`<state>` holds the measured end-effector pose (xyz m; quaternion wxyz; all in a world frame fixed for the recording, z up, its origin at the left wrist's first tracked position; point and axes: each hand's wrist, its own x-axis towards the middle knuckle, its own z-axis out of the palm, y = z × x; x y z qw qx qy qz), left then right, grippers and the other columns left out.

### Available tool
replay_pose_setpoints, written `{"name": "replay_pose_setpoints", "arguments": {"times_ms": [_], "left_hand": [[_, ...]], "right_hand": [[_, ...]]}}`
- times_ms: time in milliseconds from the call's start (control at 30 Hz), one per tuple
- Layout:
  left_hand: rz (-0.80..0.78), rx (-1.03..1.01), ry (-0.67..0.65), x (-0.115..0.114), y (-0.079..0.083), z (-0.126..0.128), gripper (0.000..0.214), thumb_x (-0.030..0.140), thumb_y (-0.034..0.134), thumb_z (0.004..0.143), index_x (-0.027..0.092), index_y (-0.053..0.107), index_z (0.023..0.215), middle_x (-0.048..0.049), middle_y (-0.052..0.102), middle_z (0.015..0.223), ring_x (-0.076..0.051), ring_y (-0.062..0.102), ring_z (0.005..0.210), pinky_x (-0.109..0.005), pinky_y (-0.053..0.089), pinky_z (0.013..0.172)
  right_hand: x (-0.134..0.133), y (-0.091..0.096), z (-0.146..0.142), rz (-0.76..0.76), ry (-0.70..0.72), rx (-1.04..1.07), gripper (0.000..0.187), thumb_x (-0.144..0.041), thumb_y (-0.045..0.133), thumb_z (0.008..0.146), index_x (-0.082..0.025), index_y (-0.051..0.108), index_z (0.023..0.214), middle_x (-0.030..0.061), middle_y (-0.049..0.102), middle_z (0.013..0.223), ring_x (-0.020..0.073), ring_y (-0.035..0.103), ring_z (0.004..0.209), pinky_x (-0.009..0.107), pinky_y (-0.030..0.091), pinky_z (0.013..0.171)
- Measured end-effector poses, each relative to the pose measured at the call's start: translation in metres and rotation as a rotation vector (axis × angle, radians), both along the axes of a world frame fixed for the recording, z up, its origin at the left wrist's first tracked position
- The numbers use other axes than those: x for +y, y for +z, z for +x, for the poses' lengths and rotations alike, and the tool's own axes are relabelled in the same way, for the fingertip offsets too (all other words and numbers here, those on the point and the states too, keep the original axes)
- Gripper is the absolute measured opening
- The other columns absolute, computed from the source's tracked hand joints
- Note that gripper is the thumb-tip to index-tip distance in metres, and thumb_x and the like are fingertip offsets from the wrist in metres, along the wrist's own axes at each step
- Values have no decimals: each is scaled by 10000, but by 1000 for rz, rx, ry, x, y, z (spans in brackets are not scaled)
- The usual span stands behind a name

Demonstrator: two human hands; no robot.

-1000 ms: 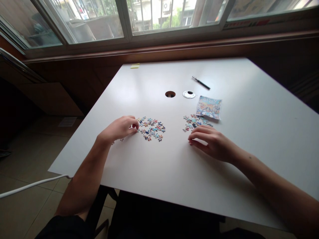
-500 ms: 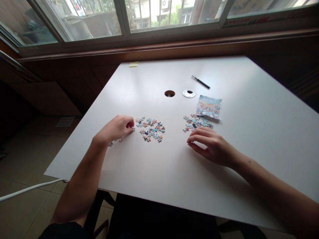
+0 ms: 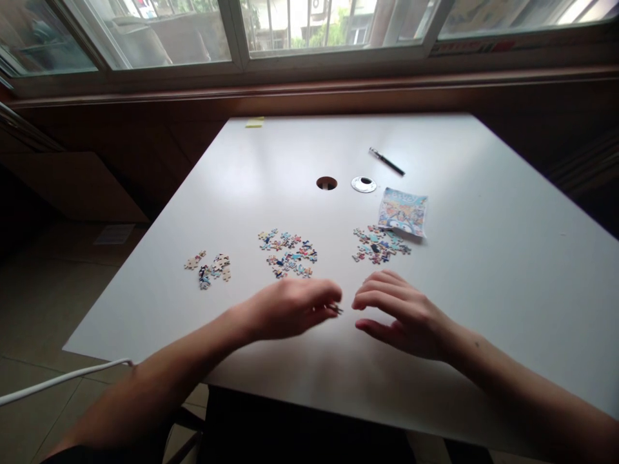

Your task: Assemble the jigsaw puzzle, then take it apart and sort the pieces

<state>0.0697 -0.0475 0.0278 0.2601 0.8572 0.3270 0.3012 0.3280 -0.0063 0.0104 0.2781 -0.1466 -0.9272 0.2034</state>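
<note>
Between the thumb and fingers of my left hand (image 3: 294,309) is a small puzzle piece (image 3: 337,309), held above the near middle of the white table (image 3: 309,361). My right hand (image 3: 401,312) hovers just to its right, fingers curved and apart from the thumb, with nothing visible in it. Beyond the left hand lies a ring-like spread of puzzle pieces (image 3: 293,256). A second group of pieces (image 3: 380,246) sits past the right hand. Farther left is a smaller pile of pieces (image 3: 213,267), some with their plain tan side up.
A printed packet (image 3: 403,211) touches the right group of pieces. Behind it lie a black pen (image 3: 387,161) and a silver grommet cover (image 3: 363,185), beside a round hole (image 3: 327,183) in the tabletop. A yellow sticker (image 3: 255,122) marks the far edge. A white cable (image 3: 68,375) reaches the left edge.
My left hand has moved right and nearer to me with the puzzle piece, uncovering the left pile. My right hand has come slightly nearer, and its fingers have opened wider.
</note>
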Motion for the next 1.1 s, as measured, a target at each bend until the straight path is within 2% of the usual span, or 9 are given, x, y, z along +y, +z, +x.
{"name": "replay_pose_setpoints", "arguments": {"times_ms": [67,133,433,600,667,733,867,967,1100], "left_hand": [[149,73,-87,-12,-6,19,171,185,491,974,172,597,841,-20,664,732,-113,585,633,-220,448,592],[217,157,-133,-18,-8,26,235,159,455,978,175,570,775,-10,617,675,-114,548,590,-230,402,555],[137,272,-145,-15,-6,21,218,196,470,992,181,557,792,16,618,684,-108,562,598,-206,417,577],[347,163,-70,-15,-15,25,264,282,481,998,178,548,765,7,605,651,-116,535,558,-250,387,533],[405,156,-51,-15,-17,26,250,283,490,988,181,545,767,9,594,643,-119,529,554,-266,385,537],[422,197,-77,-15,-17,26,222,239,492,971,191,538,759,20,574,627,-119,518,549,-276,378,539],[422,283,-142,-16,-18,27,207,162,492,930,202,507,727,35,543,606,-116,487,538,-290,355,525],[402,321,-194,-16,-21,27,193,150,490,915,207,500,730,37,549,620,-118,482,543,-299,350,518],[387,340,-210,-16,-23,26,186,152,492,910,212,493,734,37,555,630,-120,481,544,-309,334,502]], "right_hand": [[-6,-2,-2,-30,71,-13,103,-249,633,930,-201,579,1004,56,650,838,186,576,776,346,439,742],[-11,-4,-3,-45,121,-26,72,-199,614,931,-197,575,990,53,643,818,180,556,754,345,425,716],[-16,-6,-7,-21,143,-71,96,-110,534,908,-196,549,948,47,611,768,177,521,699,341,395,657],[-8,0,-1,-4,126,-69,112,-99,538,884,-208,532,908,34,572,738,174,492,675,337,396,665],[4,5,7,-4,43,-55,107,-110,540,884,-215,530,869,20,537,704,169,472,651,330,398,661],[17,7,15,-25,-118,-56,96,-142,541,897,-214,538,834,8,517,671,164,462,629,318,398,646],[36,1,26,-108,-388,-193,129,-251,532,947,-204,605,852,0,570,666,145,501,591,278,401,601],[39,-4,27,-170,-467,-243,189,-317,520,961,-202,631,860,-11,568,629,133,498,559,262,398,579],[46,1,37,-262,-511,-343,239,-375,517,951,-210,645,834,-21,563,602,124,468,521,255,379,541]]}}
